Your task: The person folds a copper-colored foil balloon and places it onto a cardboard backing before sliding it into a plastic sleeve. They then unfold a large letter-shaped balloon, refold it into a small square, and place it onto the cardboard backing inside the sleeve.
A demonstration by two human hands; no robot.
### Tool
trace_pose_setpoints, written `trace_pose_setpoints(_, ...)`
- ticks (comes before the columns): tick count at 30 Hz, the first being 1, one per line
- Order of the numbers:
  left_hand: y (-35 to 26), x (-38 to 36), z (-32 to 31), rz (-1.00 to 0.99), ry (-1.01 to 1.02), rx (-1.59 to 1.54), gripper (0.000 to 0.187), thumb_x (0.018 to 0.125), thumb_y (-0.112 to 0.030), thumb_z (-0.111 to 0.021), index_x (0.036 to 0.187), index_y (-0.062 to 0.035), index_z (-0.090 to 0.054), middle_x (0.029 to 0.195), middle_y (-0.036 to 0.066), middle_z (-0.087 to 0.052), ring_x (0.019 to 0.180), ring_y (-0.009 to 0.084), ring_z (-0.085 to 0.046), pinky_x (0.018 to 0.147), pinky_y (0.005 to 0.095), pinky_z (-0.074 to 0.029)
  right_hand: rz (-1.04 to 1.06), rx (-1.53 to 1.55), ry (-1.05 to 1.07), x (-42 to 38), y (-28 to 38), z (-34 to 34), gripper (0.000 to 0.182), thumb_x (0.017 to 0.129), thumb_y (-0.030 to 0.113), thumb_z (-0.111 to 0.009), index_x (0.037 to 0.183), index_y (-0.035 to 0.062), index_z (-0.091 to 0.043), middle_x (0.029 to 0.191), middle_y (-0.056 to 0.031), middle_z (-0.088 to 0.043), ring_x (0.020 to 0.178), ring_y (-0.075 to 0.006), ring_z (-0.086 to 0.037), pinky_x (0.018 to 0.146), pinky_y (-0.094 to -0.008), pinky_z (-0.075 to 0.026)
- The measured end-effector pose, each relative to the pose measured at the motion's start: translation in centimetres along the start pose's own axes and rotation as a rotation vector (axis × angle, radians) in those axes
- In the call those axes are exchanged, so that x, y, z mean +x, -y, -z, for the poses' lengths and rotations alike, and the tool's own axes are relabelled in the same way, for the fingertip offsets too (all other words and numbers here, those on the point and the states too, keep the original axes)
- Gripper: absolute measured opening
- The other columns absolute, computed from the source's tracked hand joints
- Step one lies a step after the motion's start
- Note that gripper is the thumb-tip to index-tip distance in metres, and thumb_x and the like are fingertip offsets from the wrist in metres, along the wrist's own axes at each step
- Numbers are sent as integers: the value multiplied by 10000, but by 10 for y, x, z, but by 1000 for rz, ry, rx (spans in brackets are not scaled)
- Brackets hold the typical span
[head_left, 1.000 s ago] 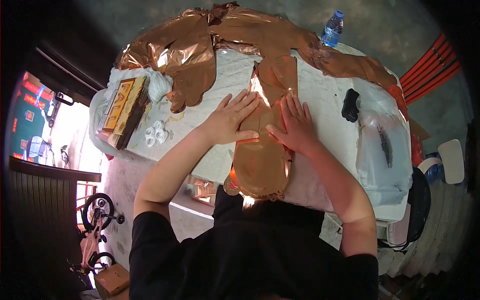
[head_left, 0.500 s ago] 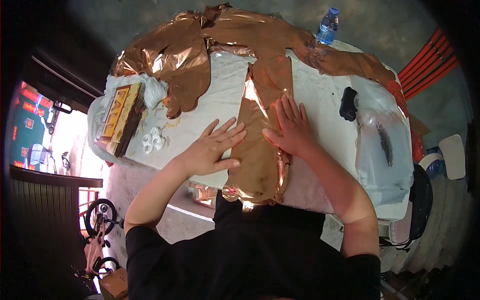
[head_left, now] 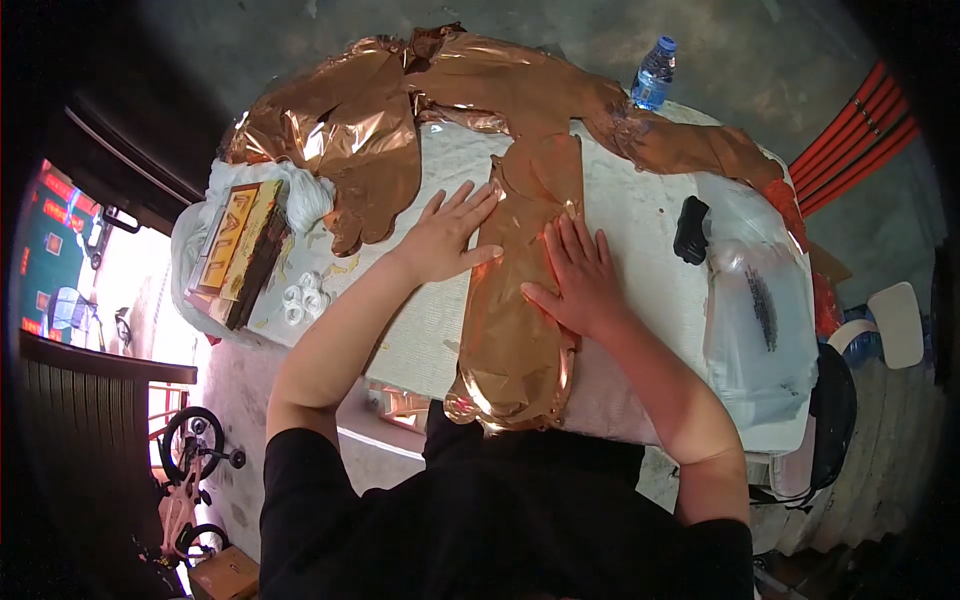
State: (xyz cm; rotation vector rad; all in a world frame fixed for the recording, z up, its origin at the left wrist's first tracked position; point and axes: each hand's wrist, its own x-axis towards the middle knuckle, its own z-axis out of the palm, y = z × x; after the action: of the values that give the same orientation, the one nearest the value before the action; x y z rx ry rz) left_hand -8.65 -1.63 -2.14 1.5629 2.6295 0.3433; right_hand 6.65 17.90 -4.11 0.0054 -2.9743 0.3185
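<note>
A long strip of shiny copper-coloured foil lies down the middle of the white-covered table, its near end at the table's front edge. My left hand rests with fingers spread along the strip's left edge, its fingertips and thumb touching the foil. On the right edge of the strip lies my right hand, flat with fingers extended. At its far end the strip meets a larger crumpled foil sheet that curves along the back of the table.
At the left are a box with gold lettering and small white rolls. A water bottle stands at the back. To the right lie a black object and a clear plastic bag; red poles stand beyond.
My left hand has slid away from me along the strip's left edge. My right hand stays about where it was, and the foil between the hands looks flatter.
</note>
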Motion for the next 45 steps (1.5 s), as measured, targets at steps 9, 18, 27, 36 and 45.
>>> trace_pose_setpoints(9, 10, 19, -2, 90, 9, 67, 810, 870, -637, -424, 1470, -122, -248, 1531, 78, -226, 1422, 268, -166, 1143, 496, -128, -11, -24, 35, 1, 0, 2, 891, 840, 609, -483, 1461, 34, -205, 1520, -193, -185, 1426, -314, -120, 1135, -517, -80)
trace_pose_setpoints(18, 4, 5, -6, -22, -93, 38, 681, 922, -469, -451, 1452, -80, -273, 1516, 124, -246, 1409, 267, -208, 1132, 497, -160, -6, -36, 35, 1, 0, 4, 895, 846, 628, -463, 1453, 19, -215, 1517, -203, -184, 1425, -313, -131, 1133, -517, -83)
trace_pose_setpoints(27, -6, -14, -2, -53, -24, -10, 725, 910, -504, -460, 1443, -47, -278, 1512, 113, -260, 1404, 266, -222, 1128, 499, -171, -13, -21, 46, 1, 0, 5, 871, 859, 614, -460, 1456, 28, -214, 1515, -192, -199, 1423, -301, -147, 1136, -508, -82)
trace_pose_setpoints(36, 7, 8, -5, 3, -49, -12, 745, 885, -534, -482, 1429, -53, -314, 1504, 103, -283, 1395, 279, -243, 1120, 506, -199, -16, -28, 41, 2, 2, 7, 841, 879, 591, -443, 1458, 29, -207, 1518, -195, -192, 1426, -299, -138, 1139, -500, -71)
trace_pose_setpoints(45, 6, 15, -11, -30, -98, 90, 608, 934, -405, -455, 1417, -54, -338, 1487, 117, -312, 1399, 281, -233, 1126, 490, -186, -11, -58, 84, 2, 2, 9, 848, 872, 588, -454, 1457, 26, -207, 1518, -202, -182, 1427, -302, -128, 1138, -499, -74)
